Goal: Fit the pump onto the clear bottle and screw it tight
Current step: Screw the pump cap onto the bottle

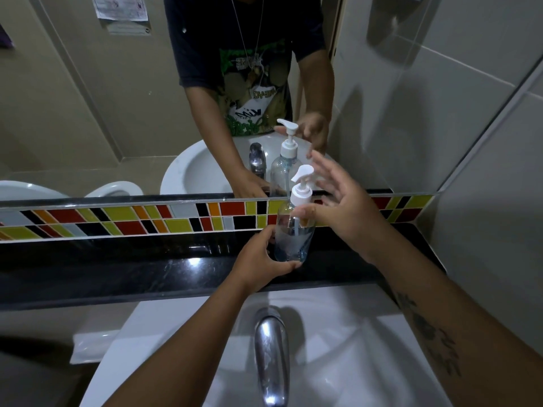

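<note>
Mirror (88, 98): It is big and hangs on the wall. It shows the bottle and the arms a second time.
Sink (338, 333): It is white and sits low, close to the person, with a shiny tap (271, 356) in the middle.
Bench (147, 268): It is a black, shiny strip behind the sink, under a row of coloured tiles (132, 218).
Clear bottle (292, 239): It stands up straight on the bench, just in front of the tiles. There is only a little liquid at the bottom.
Left hand (261, 265): It wraps around the low part of the bottle and holds it steady.
Right hand (338, 207): It is spread wide, fingers apart, right beside the top of the bottle. It holds nothing, though the thumb may touch the bottle's shoulder.
Pump (301, 189): It is white and already sits on the bottle's neck, with its tube inside.
Done: The pump looks fitted on.
Left: I cannot tell if it is screwed tight. It may need one more twist.
</note>
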Motion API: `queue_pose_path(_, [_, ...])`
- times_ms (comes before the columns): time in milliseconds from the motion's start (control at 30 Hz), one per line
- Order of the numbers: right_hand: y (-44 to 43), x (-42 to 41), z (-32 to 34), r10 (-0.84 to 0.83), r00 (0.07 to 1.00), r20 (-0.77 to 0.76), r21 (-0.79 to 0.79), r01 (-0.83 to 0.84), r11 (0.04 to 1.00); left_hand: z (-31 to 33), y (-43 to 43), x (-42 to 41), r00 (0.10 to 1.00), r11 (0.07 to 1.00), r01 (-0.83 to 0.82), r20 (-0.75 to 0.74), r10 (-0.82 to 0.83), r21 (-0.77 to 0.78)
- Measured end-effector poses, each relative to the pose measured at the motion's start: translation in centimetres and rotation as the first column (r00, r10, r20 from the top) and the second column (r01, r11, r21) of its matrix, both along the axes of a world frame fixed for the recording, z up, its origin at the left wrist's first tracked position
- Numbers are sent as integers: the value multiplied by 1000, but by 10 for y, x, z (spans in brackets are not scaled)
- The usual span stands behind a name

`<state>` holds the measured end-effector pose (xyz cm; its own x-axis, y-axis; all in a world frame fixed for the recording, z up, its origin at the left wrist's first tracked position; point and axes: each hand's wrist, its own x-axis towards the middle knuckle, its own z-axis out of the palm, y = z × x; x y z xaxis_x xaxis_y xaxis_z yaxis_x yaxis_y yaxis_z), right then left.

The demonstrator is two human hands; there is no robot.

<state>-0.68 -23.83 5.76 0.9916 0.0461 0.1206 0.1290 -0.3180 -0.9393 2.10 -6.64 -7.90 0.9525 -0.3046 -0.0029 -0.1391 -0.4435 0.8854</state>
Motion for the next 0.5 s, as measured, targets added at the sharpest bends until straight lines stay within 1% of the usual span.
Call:
queue_pose_path(167, [-11,0,31,67,994,90,-162,-52,985,-1,1,1,1000,1000,16,-23,-16,1])
queue_pose_path(333, [-10,15,34,93,989,112,-192,-70,979,1,1,1,999,1000,30,-30,-30,-1])
queue_pose_path(500, [-9,20,37,94,985,144,-283,-50,958,2,2,1,998,999,35,-44,-35,-15])
